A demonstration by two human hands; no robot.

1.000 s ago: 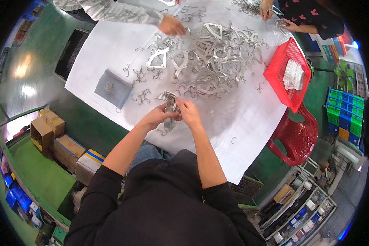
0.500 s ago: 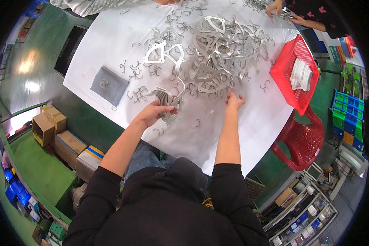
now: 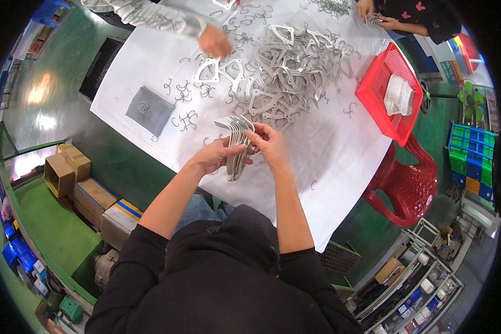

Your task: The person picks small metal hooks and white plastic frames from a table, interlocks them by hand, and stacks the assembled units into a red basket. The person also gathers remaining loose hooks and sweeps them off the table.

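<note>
My left hand is closed around a stack of bent silver metal plates, held upright above the near part of the white-covered table. At the stack's right edge, my right hand pinches the outermost plate, its thumb and fingers touching the stack. How many plates it grips is hidden by the fingers. Just beyond my hands lies a large heap of similar silver plates with cut-out openings. Two flat plates with open frames lie at the heap's left side.
Small wire hooks are scattered left of the heap, beside a grey packet. A red basket with a white bundle sits on the right, above a red chair. Across the table are a co-worker's blurred hand and another co-worker's hands.
My right hand has come from the heap's near edge to the stack in my left hand. The stack is turned more upright. A co-worker's hand has reached in toward the plates on the far left.
</note>
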